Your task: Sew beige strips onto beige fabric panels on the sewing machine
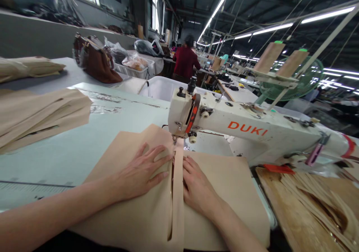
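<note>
A large tan sheet (pixel 221 177) lies under the needle end of a white sewing machine (pixel 218 119). Down its middle runs a narrow strip (pixel 178 199) beside a long slit that shows a zipper-like edge. My left hand (pixel 147 167) rests flat on the sheet left of the slit, fingers spread. On the right of the strip is my right hand (pixel 196 182), its fingers close together and bent at the strip's edge; whether they pinch it is hidden. Both hands are just below the presser foot (pixel 175 139).
More tan pieces (pixel 42 113) lie at the left. A brown bag (pixel 97 63) stands behind them. Tan strips (pixel 322 203) are on a wooden board (pixel 273 192) at the right. Thread cones (pixel 269 57) and a green fan (pixel 311 76) stand behind. A person in red (pixel 185 63) is farther back.
</note>
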Demonstrator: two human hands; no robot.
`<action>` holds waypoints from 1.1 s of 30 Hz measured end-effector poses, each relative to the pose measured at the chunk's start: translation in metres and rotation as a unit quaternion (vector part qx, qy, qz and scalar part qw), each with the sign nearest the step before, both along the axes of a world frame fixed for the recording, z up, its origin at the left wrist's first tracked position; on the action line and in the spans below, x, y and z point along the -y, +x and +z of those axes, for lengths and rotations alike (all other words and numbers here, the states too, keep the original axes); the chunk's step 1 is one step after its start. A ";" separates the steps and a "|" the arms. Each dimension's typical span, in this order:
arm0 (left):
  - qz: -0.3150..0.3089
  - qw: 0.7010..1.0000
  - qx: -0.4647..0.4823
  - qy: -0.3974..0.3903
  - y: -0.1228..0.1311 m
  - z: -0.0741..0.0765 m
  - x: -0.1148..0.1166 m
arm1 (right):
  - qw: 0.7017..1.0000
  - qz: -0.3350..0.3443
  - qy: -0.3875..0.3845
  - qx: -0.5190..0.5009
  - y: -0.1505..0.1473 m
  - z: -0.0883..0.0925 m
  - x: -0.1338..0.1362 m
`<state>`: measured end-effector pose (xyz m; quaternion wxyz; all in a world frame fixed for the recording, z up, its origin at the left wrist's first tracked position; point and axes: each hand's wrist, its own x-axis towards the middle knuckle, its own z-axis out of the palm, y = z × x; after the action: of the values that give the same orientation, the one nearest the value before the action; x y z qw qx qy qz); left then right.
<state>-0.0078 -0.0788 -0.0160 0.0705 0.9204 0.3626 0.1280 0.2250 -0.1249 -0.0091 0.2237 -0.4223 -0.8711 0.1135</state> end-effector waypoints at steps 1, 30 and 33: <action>0.003 1.000 0.004 -0.004 0.001 0.002 0.000 | 1.000 -0.007 -0.008 -0.021 0.002 0.002 -0.002; -0.052 0.997 0.047 0.028 0.002 -0.008 -0.029 | 0.989 -0.083 0.092 0.079 -0.001 -0.020 -0.044; -0.051 0.998 0.030 0.013 0.003 -0.007 -0.030 | 0.990 -0.083 0.085 0.082 -0.001 -0.018 -0.045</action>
<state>-0.0052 -0.0487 -0.0229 0.0764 0.9343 0.3109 0.1568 0.2242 -0.0800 -0.0272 0.1955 -0.4805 -0.8548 -0.0145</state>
